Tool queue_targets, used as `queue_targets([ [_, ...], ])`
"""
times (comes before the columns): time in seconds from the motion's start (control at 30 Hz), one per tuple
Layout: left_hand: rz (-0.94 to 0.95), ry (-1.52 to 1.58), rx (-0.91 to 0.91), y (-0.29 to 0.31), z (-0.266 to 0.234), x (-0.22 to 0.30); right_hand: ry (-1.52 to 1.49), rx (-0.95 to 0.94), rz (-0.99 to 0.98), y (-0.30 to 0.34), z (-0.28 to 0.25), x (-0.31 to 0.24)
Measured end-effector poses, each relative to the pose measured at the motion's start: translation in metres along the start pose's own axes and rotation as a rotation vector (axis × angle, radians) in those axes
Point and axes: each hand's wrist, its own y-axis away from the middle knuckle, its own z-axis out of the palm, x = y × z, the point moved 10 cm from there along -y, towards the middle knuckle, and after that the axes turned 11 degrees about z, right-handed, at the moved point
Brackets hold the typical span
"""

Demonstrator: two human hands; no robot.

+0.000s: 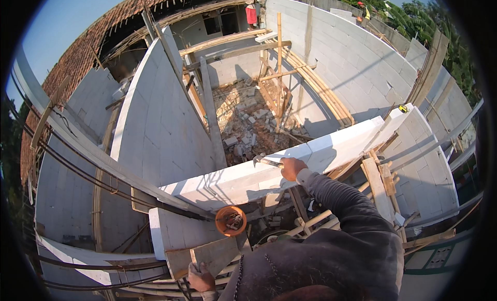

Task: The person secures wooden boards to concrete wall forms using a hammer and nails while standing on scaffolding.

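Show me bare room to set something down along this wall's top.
The white block wall has two bare stretches on top: left of the metal-headed hand tool, and between the right hand and yellow-and-black tape measure. Crowded: below it, by the round orange bucket and tan bamboo poles.

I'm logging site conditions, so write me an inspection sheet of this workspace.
Surface: white block wall, top sunlit and partly shadowed.
Tools: metal-headed hand tool at the wall; yellow tape measure near the wall's right end; orange bucket, contents unclear.
Clutter: rubble on the ground beyond.
Hands: right hand grips the hand tool; left hand grips a wooden piece.
Cables: nothing seen for certain; dark rods at left.
Surroundings: bamboo poles, tiled roof, person in red, another person farther right.
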Motion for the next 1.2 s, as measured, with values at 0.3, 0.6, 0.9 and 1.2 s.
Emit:
queue_targets([
  [0.3,0.072,0.001,0.008,-0.006,0.005,0.021,0.19,-0.006,0.007,-0.009,-0.034,0.016],
  [0.6,0.05,-0.035,-0.002,-0.001,0.009,0.021,0.3,-0.069,-0.006,-0.032,-0.018,0.021],
  [0.9,0.078,-0.073,0.042,0.002,0.004,0.031,0.341,-0.116,0.013,-0.046,-0.008,0.025],
  [1.2,0.084,-0.02,0.021,-0.003,0.008,0.031,0.408,-0.121,-0.002,-0.058,0.005,0.029],
])
